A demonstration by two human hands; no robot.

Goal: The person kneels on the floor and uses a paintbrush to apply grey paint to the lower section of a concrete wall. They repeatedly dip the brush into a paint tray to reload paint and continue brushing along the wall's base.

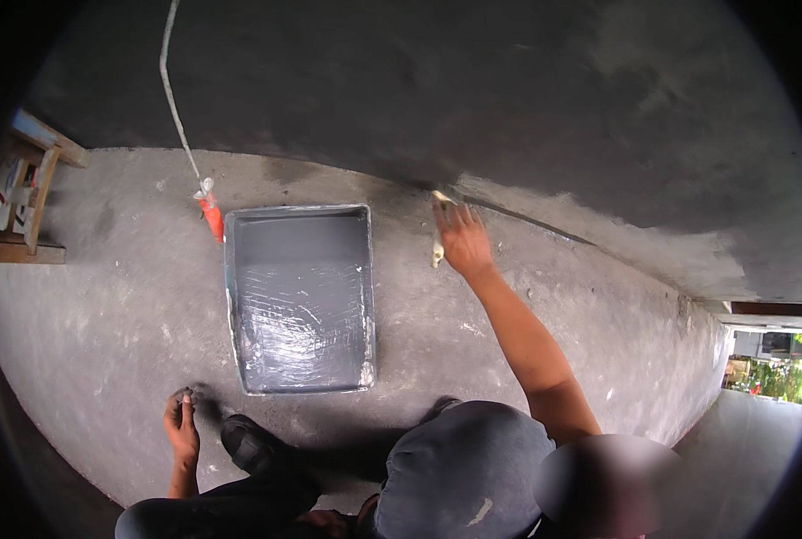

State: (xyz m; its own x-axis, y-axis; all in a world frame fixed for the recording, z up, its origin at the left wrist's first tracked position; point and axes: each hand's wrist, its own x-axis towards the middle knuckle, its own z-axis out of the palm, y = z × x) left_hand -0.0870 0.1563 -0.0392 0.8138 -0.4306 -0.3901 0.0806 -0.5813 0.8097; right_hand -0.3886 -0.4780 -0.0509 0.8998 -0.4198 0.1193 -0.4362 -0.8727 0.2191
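Note:
My right hand (465, 239) reaches out to the foot of the wall and is closed around a pale-handled paintbrush (438, 252). The brush's far end lies by the line where wall and floor meet; its bristles are mostly hidden. At lower left, my left hand (182, 435) is held beside my shoe, thumb and fingers pinched on a small dark lump (183, 394) whose kind I cannot make out. Between the hands, a rectangular paint tray (373, 296) stands on the floor with wet grey paint (302, 305) in it.
A paint-spattered rod with an orange grip (211, 219) stands left of the tray. The wall (329, 81) is dark grey, with a paler strip (598, 225) low on the right. A wooden stool-like frame (41, 202) is at far left. My knees and shoe (250, 443) are near the tray.

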